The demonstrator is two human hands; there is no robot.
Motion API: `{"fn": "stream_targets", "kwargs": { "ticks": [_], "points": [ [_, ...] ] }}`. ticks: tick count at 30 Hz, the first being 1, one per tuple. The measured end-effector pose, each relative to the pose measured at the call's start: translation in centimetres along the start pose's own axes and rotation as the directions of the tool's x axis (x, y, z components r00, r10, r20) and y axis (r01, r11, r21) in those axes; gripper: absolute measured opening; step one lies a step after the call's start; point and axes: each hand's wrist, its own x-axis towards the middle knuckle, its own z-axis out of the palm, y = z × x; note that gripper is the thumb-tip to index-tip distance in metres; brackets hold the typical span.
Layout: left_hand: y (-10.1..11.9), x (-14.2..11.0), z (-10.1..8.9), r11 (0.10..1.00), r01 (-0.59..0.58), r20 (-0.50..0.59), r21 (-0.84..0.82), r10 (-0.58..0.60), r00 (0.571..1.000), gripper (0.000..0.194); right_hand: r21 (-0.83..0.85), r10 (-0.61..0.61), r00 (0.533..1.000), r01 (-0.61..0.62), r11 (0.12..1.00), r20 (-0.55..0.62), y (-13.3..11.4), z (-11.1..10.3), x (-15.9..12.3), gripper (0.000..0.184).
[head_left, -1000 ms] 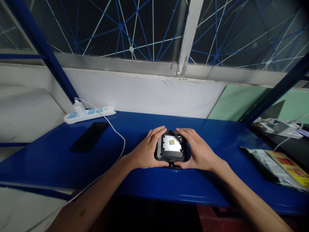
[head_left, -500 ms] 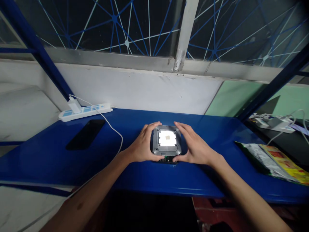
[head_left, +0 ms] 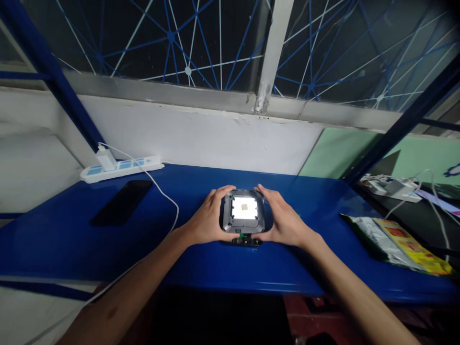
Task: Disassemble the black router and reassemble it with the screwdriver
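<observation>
A dark grey, square plastic housing point(head_left: 244, 224) with rounded corners is held between my two hands over the blue table. A bright white square panel with a small beige square in its middle fills the housing's centre. My left hand point(head_left: 207, 219) grips its left side, thumb at the near edge and fingers at the far corner. On the right side my right hand point(head_left: 283, 219) grips it the same way. Beneath the near edge a green and black circuit board point(head_left: 247, 240) partly shows; the rest of it is hidden by the housing.
On the blue table point(head_left: 187, 268) lie a black phone point(head_left: 121, 203) and a white power strip point(head_left: 124, 167) with a charger plugged in. Its white cable point(head_left: 168, 195) runs close by my left forearm. A silver and yellow packet point(head_left: 398, 244) lies at the right, near white adapters point(head_left: 395, 188).
The whole view has shifted slightly, so the surroundings sit further left. Both hands keep their hold on the housing, and a little more of the circuit board shows below its near edge.
</observation>
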Motion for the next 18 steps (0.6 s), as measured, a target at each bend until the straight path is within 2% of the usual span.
{"fn": "stream_targets", "kwargs": {
  "ticks": [18],
  "points": [
    [-0.24, -0.02, -0.04, 1.000, 0.001, 0.025, 0.006, -0.001, 1.000, 0.120, 0.064, 0.019, 1.000, -0.018, 0.998, -0.019, 0.16, 0.42, -0.10, 0.132]
  ]
}}
